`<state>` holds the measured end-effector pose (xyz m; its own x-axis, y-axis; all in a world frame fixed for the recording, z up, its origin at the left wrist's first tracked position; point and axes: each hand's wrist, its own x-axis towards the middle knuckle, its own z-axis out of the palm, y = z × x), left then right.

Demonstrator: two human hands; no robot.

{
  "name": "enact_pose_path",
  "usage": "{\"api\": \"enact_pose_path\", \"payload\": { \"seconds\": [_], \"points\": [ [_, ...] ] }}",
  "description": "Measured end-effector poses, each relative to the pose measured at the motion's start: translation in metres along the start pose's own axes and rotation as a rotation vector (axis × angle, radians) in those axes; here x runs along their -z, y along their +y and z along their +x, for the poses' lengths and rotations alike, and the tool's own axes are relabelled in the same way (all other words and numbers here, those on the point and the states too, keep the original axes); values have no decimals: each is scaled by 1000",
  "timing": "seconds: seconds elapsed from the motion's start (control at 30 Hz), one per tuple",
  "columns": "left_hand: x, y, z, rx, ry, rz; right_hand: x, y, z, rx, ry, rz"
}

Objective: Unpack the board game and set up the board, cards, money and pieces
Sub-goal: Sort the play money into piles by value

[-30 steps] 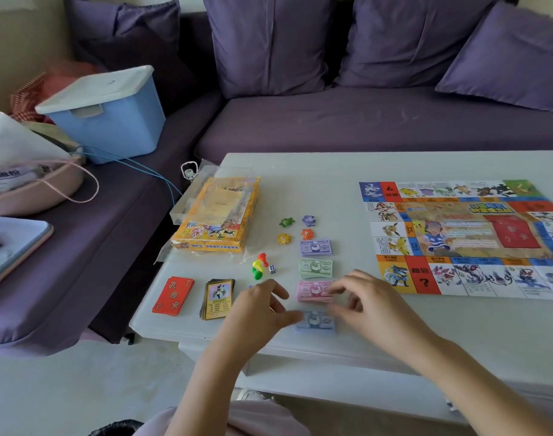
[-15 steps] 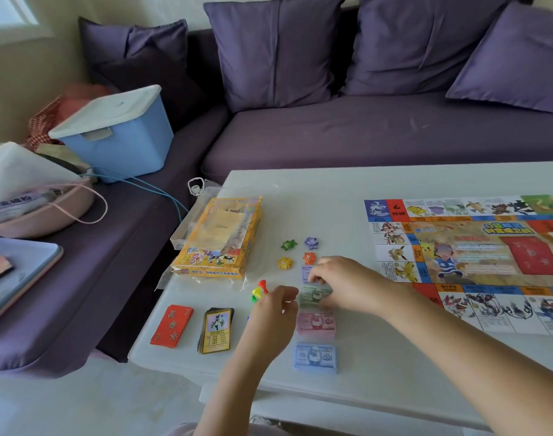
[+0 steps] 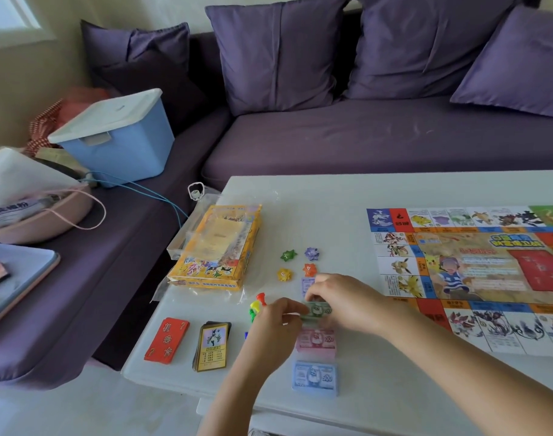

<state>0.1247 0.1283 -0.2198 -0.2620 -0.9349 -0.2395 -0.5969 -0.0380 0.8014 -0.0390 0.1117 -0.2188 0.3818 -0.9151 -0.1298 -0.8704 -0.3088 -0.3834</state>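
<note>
Left hand (image 3: 273,320) and right hand (image 3: 344,298) move from pink stack (image 3: 316,341) to green stack (image 3: 319,309) — both pinch its ends, likely squaring the money.

Board (image 3: 476,272) lying flat on the right. Red cards (image 3: 166,341) and deck (image 3: 212,346) sitting front-left. Pink notes (image 3: 316,341), blue notes (image 3: 314,377) lying in a column; left hand (image 3: 275,319), right hand (image 3: 341,300) pinching green notes (image 3: 319,309).

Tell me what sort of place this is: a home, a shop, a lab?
Most likely a home living room: a purple sofa with loose cushions stands behind a low white table, and a blue lidded storage bin sits on its seat. A game board lies on the table.
</note>
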Motion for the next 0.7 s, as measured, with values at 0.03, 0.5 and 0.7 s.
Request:
{"api": "enact_pose_path", "payload": {
  "seconds": [0.03, 0.5, 0.7],
  "points": [
    [0, 1, 0, 1, -1, -6, -1, 0, 0, -8, -2, 16],
    [12, 0, -6, 8, 28, 9, 3, 2, -10, 28, 110, 171],
    [49, -11, -19, 35, 301, 81, 19, -2, -15, -3, 220, 178]
  ]
}}
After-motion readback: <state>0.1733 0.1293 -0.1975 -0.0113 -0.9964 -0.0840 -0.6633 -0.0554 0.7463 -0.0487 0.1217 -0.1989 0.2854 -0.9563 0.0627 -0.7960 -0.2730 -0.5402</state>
